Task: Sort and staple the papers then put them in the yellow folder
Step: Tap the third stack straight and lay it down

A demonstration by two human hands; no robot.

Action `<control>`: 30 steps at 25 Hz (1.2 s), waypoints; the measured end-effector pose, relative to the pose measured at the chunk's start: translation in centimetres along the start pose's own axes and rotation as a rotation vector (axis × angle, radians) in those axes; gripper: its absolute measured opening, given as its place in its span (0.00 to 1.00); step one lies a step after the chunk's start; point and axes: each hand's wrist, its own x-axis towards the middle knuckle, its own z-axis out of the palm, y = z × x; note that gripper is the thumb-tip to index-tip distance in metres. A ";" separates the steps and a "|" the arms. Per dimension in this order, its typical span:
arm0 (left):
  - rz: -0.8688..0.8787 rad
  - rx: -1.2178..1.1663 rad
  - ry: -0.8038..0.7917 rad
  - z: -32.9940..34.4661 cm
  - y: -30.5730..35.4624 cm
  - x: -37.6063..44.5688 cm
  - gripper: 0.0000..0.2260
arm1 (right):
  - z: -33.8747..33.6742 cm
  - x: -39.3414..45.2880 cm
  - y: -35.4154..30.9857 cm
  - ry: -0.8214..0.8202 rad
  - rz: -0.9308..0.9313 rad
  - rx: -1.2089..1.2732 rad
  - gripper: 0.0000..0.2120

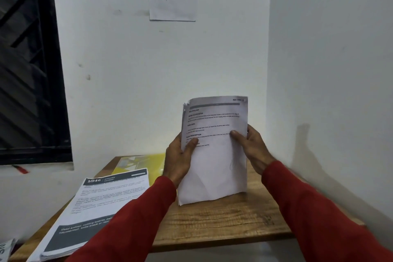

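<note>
Holding paper stack (214,155) upright, left hand (179,159) and right hand (252,151) pinching opposite edges; loose sheets may slide askew before stapling.

Held upright above the wooden table (223,219): a thin sheaf of white printed papers (214,155), text side toward the camera, lower half blank, bottom edge just over the tabletop, gripped at its left edge by the left hand (178,159) and at its right edge by the right hand (252,151), thumbs on the front. Lying flat at the table's left front: a second stack of printed papers (95,212) with dark header and footer bands, overhanging the near edge. Behind that stack, partly covered by it: the yellow folder (140,164), flat at the table's far left.
</note>
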 end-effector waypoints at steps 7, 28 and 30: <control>0.028 0.023 0.079 -1.0 -0.2 0.4 0.09 | 1.6 -0.9 -1.0 0.036 -0.066 0.006 0.14; -0.659 -0.189 -0.118 -4.7 -6.4 2.4 0.12 | 0.3 -0.1 6.8 -0.242 0.428 -0.041 0.14; -0.624 -0.225 -0.115 -5.1 -7.2 2.9 0.13 | 0.9 -0.9 7.5 -0.247 0.447 0.023 0.15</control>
